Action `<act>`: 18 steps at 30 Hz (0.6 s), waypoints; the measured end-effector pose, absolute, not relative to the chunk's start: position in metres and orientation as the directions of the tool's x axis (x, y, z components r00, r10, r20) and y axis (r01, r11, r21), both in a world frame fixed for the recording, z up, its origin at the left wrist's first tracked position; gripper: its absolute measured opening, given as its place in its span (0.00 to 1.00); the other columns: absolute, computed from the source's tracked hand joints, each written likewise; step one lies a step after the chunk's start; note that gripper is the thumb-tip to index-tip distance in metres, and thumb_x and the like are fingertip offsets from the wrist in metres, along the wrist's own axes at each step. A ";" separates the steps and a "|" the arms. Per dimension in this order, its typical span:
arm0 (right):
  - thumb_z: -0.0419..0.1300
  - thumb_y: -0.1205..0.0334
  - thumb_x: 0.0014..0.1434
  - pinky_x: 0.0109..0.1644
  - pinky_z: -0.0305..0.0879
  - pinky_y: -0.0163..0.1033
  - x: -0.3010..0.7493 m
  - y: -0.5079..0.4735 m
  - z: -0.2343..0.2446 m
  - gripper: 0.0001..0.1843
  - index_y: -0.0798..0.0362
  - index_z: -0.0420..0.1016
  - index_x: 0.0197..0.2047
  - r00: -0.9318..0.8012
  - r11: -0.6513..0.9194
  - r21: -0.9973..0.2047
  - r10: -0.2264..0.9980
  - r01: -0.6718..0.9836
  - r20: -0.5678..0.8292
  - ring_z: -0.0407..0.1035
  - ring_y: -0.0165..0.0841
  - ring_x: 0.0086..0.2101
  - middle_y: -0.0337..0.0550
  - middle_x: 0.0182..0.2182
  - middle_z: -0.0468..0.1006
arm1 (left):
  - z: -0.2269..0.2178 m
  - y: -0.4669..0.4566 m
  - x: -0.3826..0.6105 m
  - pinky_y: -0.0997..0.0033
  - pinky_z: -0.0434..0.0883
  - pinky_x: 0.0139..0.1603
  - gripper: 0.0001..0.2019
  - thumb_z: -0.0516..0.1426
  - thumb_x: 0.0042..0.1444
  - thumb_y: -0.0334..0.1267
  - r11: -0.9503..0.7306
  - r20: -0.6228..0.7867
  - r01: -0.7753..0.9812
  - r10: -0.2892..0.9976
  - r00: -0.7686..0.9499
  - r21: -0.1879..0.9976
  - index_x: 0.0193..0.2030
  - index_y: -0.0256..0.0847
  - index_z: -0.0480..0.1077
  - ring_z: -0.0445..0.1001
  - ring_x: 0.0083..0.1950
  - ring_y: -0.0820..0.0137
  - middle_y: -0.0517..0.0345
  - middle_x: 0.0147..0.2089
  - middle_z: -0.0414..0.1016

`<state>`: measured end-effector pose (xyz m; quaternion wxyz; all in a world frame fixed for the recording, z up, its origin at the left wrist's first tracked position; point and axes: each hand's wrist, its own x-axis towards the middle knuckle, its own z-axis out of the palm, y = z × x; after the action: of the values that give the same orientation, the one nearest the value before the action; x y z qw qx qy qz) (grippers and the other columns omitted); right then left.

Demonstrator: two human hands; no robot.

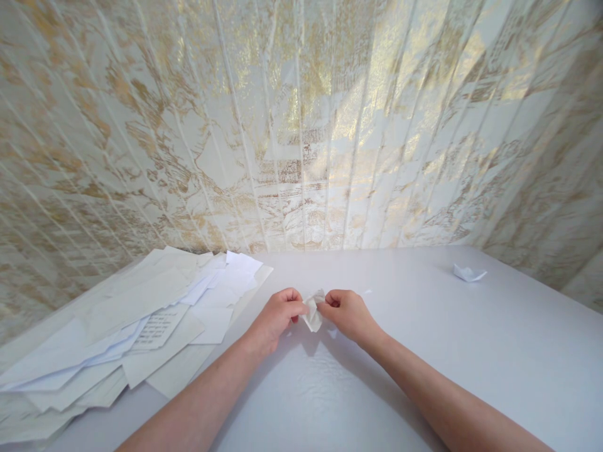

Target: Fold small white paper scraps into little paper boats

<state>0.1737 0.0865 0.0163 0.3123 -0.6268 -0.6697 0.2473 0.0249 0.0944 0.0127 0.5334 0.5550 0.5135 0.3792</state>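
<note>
A small folded piece of white paper (313, 312) is held just above the white table (424, 351), near its middle. My left hand (277, 316) pinches the paper's left side with closed fingers. My right hand (346, 312) pinches its right side, fingers curled. Both forearms reach in from the bottom edge of the view.
A loose pile of white paper sheets (127, 326) covers the table's left side. A small folded white paper boat (467, 272) sits at the far right of the table. A marbled white and gold panelled wall (301, 125) stands behind and to the right.
</note>
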 end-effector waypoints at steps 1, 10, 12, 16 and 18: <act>0.52 0.63 0.45 0.20 0.48 0.28 0.174 0.087 0.017 0.11 0.54 0.65 0.15 -0.020 0.091 -0.729 0.994 0.679 0.106 0.56 0.25 0.18 0.33 0.13 0.62 | 0.015 0.094 0.025 0.78 0.47 0.18 0.05 0.53 0.37 0.35 0.138 -0.160 0.111 0.962 0.220 0.984 0.21 0.40 0.58 0.56 0.19 0.78 0.68 0.17 0.56; 0.53 0.62 0.46 0.21 0.49 0.28 0.173 0.085 0.020 0.11 0.54 0.65 0.16 -0.021 0.119 -0.730 0.990 0.673 0.142 0.58 0.25 0.19 0.33 0.14 0.63 | 0.021 0.094 0.026 0.77 0.52 0.20 0.11 0.56 0.38 0.39 0.315 -0.252 -0.136 0.903 0.347 0.939 0.30 0.38 0.62 0.59 0.21 0.78 0.64 0.22 0.61; 0.53 0.62 0.46 0.21 0.48 0.28 0.172 0.084 0.021 0.11 0.54 0.65 0.15 -0.022 0.127 -0.722 0.988 0.681 0.153 0.58 0.25 0.19 0.33 0.14 0.63 | 0.020 0.094 0.026 0.77 0.52 0.20 0.12 0.56 0.36 0.39 0.311 -0.250 -0.140 0.907 0.339 0.940 0.29 0.38 0.62 0.60 0.21 0.78 0.64 0.22 0.62; 0.53 0.63 0.46 0.21 0.48 0.29 0.172 0.084 0.020 0.11 0.54 0.65 0.15 -0.013 0.134 -0.702 0.985 0.700 0.174 0.58 0.26 0.19 0.33 0.13 0.64 | 0.019 0.093 0.027 0.77 0.54 0.22 0.13 0.57 0.33 0.37 0.269 -0.231 -0.097 0.928 0.294 0.958 0.29 0.38 0.62 0.62 0.23 0.77 0.65 0.23 0.63; 0.53 0.64 0.46 0.21 0.49 0.29 0.174 0.085 0.020 0.11 0.53 0.65 0.15 0.001 0.126 -0.692 0.984 0.710 0.180 0.59 0.26 0.19 0.34 0.14 0.65 | 0.017 0.094 0.027 0.77 0.53 0.21 0.13 0.57 0.33 0.36 0.239 -0.222 -0.036 0.940 0.259 0.970 0.30 0.38 0.63 0.62 0.23 0.77 0.64 0.22 0.64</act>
<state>0.1739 0.0849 0.0197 0.3272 -0.6271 -0.6753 0.2088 0.0271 0.0937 0.0171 0.6312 0.4806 0.4701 0.3867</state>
